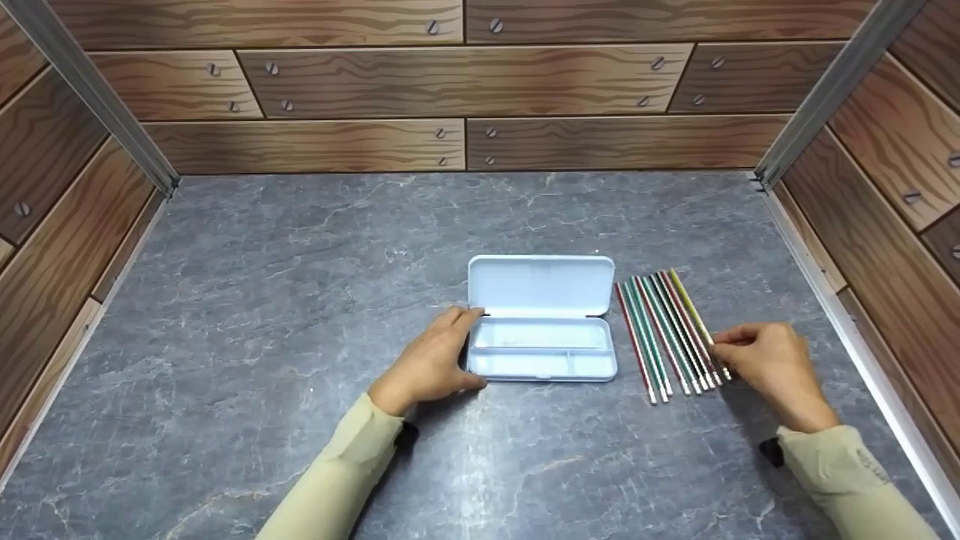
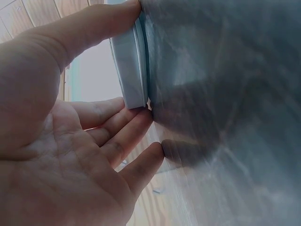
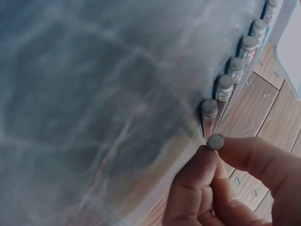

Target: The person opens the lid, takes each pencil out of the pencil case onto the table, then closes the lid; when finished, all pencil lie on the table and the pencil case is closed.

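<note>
A light blue plastic pencil case (image 1: 541,286) lies with its lid folded back, showing a long compartment and two shorter ones in its base. My left hand (image 1: 431,364) holds the base's left end, thumb at the front edge and fingertips near the hinge; the left wrist view shows the case's end (image 2: 129,66) between thumb and fingers. To the right of the case, several striped pencils (image 1: 645,337) lie side by side, eraser ends toward me. Thumb and fingers of my right hand (image 1: 769,367) pinch the outermost yellow pencil (image 1: 690,304) near its eraser (image 3: 216,141).
Dark grey marbled tabletop (image 1: 300,247) runs under everything. Wood-patterned panels (image 1: 465,82) close off the back and both sides, with metal corner posts (image 1: 840,97) and a pale rail (image 1: 877,360) along the right edge.
</note>
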Action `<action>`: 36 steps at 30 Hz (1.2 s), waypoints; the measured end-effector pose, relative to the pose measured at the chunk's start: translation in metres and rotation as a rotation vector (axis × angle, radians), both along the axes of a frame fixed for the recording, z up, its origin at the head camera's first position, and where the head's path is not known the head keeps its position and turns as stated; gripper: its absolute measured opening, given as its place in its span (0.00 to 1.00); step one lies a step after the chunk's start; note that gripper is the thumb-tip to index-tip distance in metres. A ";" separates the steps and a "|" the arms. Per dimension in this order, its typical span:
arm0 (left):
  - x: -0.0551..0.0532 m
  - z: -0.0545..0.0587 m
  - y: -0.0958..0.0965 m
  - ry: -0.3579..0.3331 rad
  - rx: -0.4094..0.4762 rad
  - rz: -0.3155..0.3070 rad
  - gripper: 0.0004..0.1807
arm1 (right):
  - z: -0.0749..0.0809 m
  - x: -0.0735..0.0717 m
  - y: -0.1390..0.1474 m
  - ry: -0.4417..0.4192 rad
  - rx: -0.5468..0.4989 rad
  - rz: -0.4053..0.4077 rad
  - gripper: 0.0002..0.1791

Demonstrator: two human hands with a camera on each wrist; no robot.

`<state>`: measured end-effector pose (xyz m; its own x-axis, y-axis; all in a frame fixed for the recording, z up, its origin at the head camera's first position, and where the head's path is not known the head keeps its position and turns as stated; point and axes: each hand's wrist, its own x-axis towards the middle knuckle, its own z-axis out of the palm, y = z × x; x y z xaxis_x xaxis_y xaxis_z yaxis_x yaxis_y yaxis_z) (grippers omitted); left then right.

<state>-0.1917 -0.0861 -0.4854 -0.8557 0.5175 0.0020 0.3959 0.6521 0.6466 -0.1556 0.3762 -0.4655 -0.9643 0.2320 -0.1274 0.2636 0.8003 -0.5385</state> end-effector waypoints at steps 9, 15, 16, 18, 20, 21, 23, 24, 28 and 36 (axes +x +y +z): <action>0.000 0.001 0.000 -0.015 -0.008 0.009 0.57 | 0.001 -0.002 0.003 -0.087 -0.048 0.028 0.21; 0.001 0.002 0.001 -0.011 -0.007 0.014 0.57 | 0.002 -0.002 0.003 -0.084 -0.031 0.037 0.20; 0.001 0.002 0.001 -0.009 -0.008 0.013 0.57 | 0.003 -0.002 0.002 -0.077 -0.023 0.037 0.20; 0.001 0.002 0.000 -0.007 -0.007 0.012 0.57 | 0.005 -0.002 -0.003 -0.047 0.001 0.040 0.20; 0.001 0.002 0.000 -0.006 -0.004 0.012 0.57 | 0.007 -0.004 -0.009 0.005 0.021 0.050 0.19; 0.001 0.002 0.000 -0.006 -0.003 0.012 0.57 | 0.008 -0.005 -0.014 0.033 0.026 0.059 0.18; 0.001 0.002 0.000 -0.006 -0.002 0.016 0.57 | 0.011 -0.009 -0.027 0.089 0.016 0.097 0.16; 0.001 0.002 0.000 -0.006 -0.001 0.017 0.57 | 0.012 -0.011 -0.034 0.114 0.003 0.129 0.15; 0.001 0.002 -0.001 -0.007 0.007 0.015 0.57 | 0.013 -0.020 -0.066 0.217 -0.029 0.311 0.11; 0.001 0.002 0.000 0.003 0.005 0.007 0.57 | 0.003 -0.032 -0.115 0.386 -0.068 0.698 0.09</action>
